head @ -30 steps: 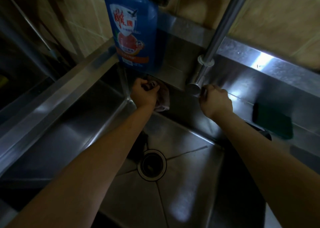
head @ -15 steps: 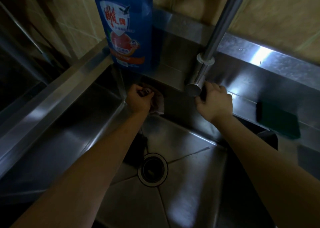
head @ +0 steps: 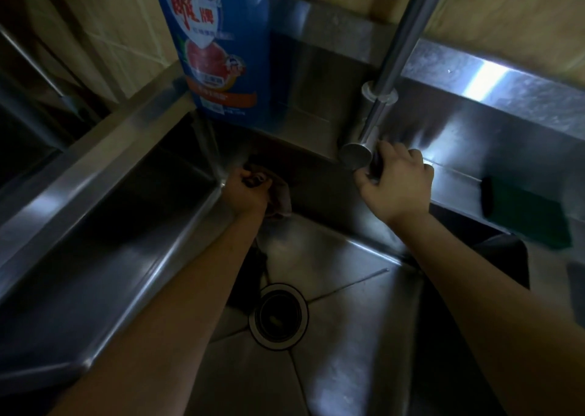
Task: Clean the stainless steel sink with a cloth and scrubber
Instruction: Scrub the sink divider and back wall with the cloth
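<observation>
The left hand [head: 248,190] grips a bunched cloth [head: 280,198] against the far corner of the sink [head: 348,289], just below the blue detergent bottle [head: 221,51] — so wiping looks under way rather than finished. The right hand [head: 395,184] curls round a small dark object beside the faucet [head: 392,67] tip, what it is cannot be told. To its right a green scrubber [head: 528,213] lies untouched on the ledge, so the basin below both hands likely remains.

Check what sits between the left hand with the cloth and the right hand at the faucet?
Head view: only bare steel back wall of the sink lies between left hand, gripping the cloth, and right hand beside the faucet.
</observation>
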Demonstrator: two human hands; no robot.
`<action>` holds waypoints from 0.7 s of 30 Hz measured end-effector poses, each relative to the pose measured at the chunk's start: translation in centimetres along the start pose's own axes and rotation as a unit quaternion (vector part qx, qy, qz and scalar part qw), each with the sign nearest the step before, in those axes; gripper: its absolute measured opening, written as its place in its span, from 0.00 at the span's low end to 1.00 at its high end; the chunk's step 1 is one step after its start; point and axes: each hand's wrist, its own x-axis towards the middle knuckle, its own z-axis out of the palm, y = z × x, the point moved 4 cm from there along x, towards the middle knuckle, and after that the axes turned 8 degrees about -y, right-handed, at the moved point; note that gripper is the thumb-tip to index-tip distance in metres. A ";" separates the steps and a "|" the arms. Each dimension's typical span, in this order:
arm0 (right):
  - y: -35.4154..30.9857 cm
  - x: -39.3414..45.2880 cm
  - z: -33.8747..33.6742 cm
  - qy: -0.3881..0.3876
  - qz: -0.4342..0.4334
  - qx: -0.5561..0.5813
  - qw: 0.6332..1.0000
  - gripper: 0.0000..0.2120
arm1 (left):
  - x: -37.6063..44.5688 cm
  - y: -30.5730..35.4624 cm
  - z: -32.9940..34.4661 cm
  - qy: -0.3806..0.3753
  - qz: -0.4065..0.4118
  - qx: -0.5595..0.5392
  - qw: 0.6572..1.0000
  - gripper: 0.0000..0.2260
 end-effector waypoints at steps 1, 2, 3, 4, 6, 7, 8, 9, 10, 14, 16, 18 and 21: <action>0.0 0.0 0.1 0.005 0.001 0.001 1.000 0.31 | 0.3 -0.6 0.2 0.006 0.005 0.000 1.000 0.16; -0.1 -0.1 0.1 0.010 0.002 0.004 1.000 0.31 | 0.4 -1.1 0.2 0.011 0.002 -0.007 1.000 0.19; -0.1 -0.1 0.1 0.015 0.004 0.007 1.000 0.31 | 0.6 -1.6 0.3 0.014 -0.006 -0.010 1.000 0.21; -0.1 -0.2 0.1 0.021 0.005 0.009 1.000 0.31 | 0.6 -2.0 0.4 0.003 -0.020 -0.005 1.000 0.21; -0.1 -0.2 0.1 0.025 0.005 0.007 1.000 0.31 | 0.9 -2.8 0.5 -0.013 -0.044 0.016 0.999 0.17; -0.1 -0.1 0.1 0.024 0.004 0.007 1.000 0.32 | 1.1 -3.1 0.5 -0.015 -0.045 0.024 0.999 0.17; -0.1 -0.1 0.2 0.023 0.003 0.006 1.000 0.32 | 1.1 -3.3 0.5 -0.016 -0.047 0.030 0.998 0.17; -0.1 -0.1 0.2 0.024 0.002 0.005 1.000 0.32 | 1.3 -3.6 0.5 -0.013 -0.044 0.033 0.998 0.19; -0.1 -0.1 0.2 0.026 0.002 0.004 1.000 0.32 | 1.5 -3.9 0.6 -0.008 -0.046 0.036 0.998 0.19; -0.2 -0.2 0.2 0.037 -0.004 -0.006 0.999 0.31 | 2.1 -4.8 0.8 -0.017 -0.063 0.026 0.998 0.20; -0.2 -0.1 0.2 0.043 -0.006 -0.011 0.999 0.30 | 2.8 -5.6 1.2 -0.010 -0.069 -0.023 0.997 0.20; -0.1 -0.2 0.3 0.051 -0.005 -0.019 0.999 0.30 | 3.0 -6.0 1.5 -0.002 -0.079 -0.039 0.996 0.21; -0.1 -0.1 0.5 0.056 -0.012 -0.026 0.998 0.29 | 2.9 -6.1 1.4 0.007 -0.075 -0.004 0.997 0.20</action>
